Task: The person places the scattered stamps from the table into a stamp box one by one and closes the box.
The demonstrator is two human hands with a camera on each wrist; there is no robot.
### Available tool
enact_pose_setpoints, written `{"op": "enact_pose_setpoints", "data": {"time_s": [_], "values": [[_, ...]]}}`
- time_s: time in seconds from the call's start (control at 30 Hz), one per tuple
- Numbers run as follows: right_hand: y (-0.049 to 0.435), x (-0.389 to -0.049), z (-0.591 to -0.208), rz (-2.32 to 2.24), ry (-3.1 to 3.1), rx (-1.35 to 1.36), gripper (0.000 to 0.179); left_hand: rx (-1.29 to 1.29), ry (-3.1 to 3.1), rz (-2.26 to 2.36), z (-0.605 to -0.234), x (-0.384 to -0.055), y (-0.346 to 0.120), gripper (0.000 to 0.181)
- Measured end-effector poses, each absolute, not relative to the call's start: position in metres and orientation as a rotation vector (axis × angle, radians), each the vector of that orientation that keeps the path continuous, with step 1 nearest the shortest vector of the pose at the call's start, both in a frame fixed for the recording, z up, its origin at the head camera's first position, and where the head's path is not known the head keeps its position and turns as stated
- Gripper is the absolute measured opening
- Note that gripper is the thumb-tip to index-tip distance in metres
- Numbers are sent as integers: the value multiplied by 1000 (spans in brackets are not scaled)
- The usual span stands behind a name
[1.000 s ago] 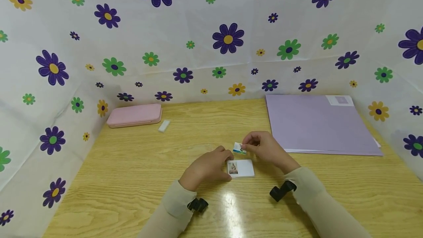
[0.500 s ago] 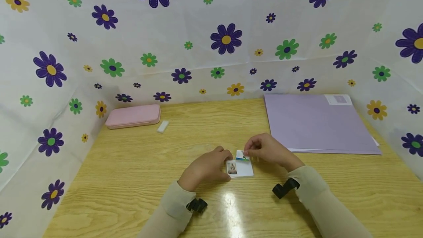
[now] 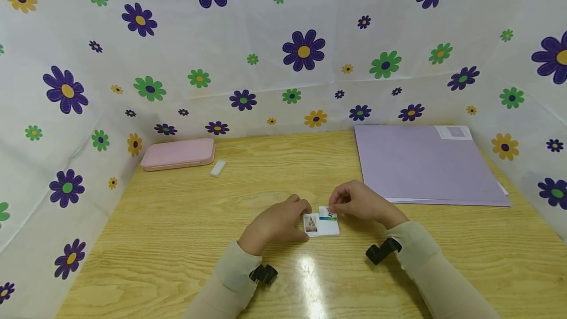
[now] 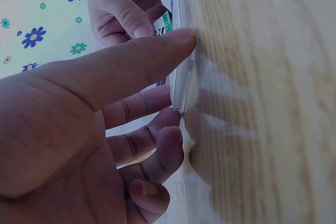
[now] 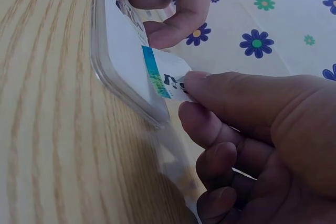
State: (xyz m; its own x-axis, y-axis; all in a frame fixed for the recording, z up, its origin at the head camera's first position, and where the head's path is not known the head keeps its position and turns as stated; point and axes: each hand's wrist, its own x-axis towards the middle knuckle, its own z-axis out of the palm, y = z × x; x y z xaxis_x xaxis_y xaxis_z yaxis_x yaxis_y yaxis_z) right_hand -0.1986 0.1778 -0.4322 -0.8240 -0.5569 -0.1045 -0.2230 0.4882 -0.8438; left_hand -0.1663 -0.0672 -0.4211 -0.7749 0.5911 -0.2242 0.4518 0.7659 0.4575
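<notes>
Label (image 5: 156,74), small and white with a blue-green band and dark marks, overlaps the far edge of a white card (image 3: 328,229), its banded side over the card's bare half; whether the two touch cannot be told. The right hand (image 3: 365,203) pinches it between thumb and forefinger at the side away from the band, the other fingers curled beneath. The white card lies on the counter (image 3: 177,240), about midway between its left and right edges and well apart from its far edge; the right wrist view shows rounded corners and clear, layered sides. A brownish picture (image 3: 311,224) sits at the card's left end, where the left hand (image 3: 275,223) grips the card, thumb on the near edge and forefinger on the far edge. The hands are apart from each other. Beige sleeves (image 3: 239,262) reach both wrists.

Toward the counter's far left corner lies a closed pink case (image 3: 179,154), with a white block (image 3: 218,168) just beside its near right corner. Near the counter's far right corner lies a purple folder (image 3: 429,164), a white patch (image 3: 443,133) at its own far right corner and white paper (image 3: 403,200) showing under its near edge. A white cloth (image 3: 266,23) with purple, green and yellow flowers stands along the counter's far edge and both sides.
</notes>
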Motion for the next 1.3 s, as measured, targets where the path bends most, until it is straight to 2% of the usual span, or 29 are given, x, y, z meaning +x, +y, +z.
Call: {"op": "enact_pose_setpoints", "data": {"time_s": [1.3], "values": [[170,-194,-435,-1076,2420,-788,10,813,2608,536,-421,-166,-68,48]]}}
